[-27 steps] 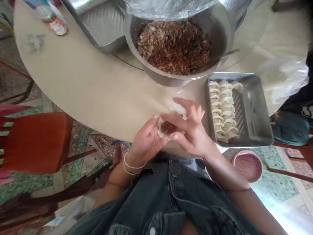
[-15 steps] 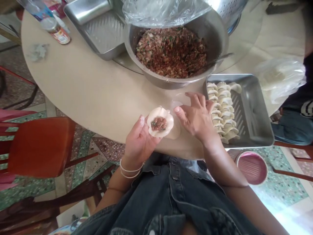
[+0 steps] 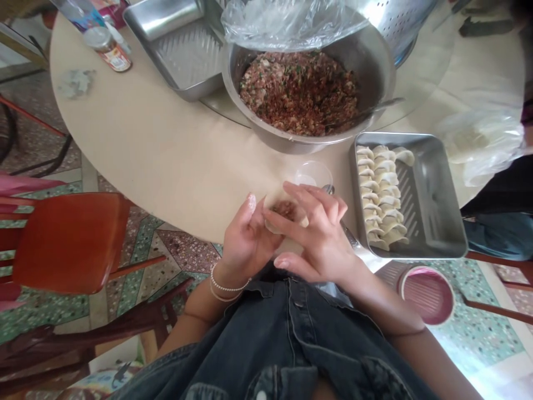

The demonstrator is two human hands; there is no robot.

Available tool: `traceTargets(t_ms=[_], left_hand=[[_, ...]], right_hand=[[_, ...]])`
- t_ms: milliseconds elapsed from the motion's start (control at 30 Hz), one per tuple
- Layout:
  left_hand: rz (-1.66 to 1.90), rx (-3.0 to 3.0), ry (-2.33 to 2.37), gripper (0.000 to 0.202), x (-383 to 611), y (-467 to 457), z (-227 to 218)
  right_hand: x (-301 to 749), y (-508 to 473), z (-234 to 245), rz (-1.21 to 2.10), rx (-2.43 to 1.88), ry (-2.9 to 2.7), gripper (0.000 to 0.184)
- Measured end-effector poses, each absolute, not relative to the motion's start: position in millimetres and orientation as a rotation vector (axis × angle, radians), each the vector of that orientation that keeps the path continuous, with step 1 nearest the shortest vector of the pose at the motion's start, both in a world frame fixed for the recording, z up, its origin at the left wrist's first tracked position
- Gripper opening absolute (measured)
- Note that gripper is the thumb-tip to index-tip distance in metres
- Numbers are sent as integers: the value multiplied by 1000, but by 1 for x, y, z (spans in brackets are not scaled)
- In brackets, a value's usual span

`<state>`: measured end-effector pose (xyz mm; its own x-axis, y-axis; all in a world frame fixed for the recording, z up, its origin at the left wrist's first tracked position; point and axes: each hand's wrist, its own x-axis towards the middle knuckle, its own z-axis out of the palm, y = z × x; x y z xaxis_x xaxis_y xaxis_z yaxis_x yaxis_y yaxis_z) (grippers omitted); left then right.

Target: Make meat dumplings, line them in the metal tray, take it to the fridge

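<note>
My left hand cups a round dumpling wrapper with a dab of red meat filling in its middle, over the near edge of the round table. My right hand lies across the wrapper with its fingers stretched over the filling and touching the dough. Just beyond the hands sits a small clear dish. A big steel bowl of minced filling stands behind that. To the right, a steel tray holds several folded dumplings in two rows.
An empty steel tray and a colander with a plastic bag stand at the back. A small jar is at the far left. A red chair is left of me, a pink bucket at right. Another person's legs show at the right edge.
My right hand came back from beside the dumpling tray and now covers the filled wrapper. The wrapper, lying open on my left hand before, is partly folded under the fingers.
</note>
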<state>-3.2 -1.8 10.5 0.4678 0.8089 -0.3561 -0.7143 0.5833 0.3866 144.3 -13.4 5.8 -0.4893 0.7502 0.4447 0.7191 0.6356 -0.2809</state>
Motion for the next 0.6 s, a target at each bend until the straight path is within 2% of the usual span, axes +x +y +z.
traceTargets(t_ms=[167,333,600], left_hand=[[995,201,527,60,-5,0,13],[979,212,556,59,-7,1,15],[949,213,541,60,-9,2,16]], right_hand=[[149,-21,0,14,-1081,-2376,64],[161,-22,-8,8,-1055,-2244,49],[176,-19,-14,-81,-965,-2151,42]])
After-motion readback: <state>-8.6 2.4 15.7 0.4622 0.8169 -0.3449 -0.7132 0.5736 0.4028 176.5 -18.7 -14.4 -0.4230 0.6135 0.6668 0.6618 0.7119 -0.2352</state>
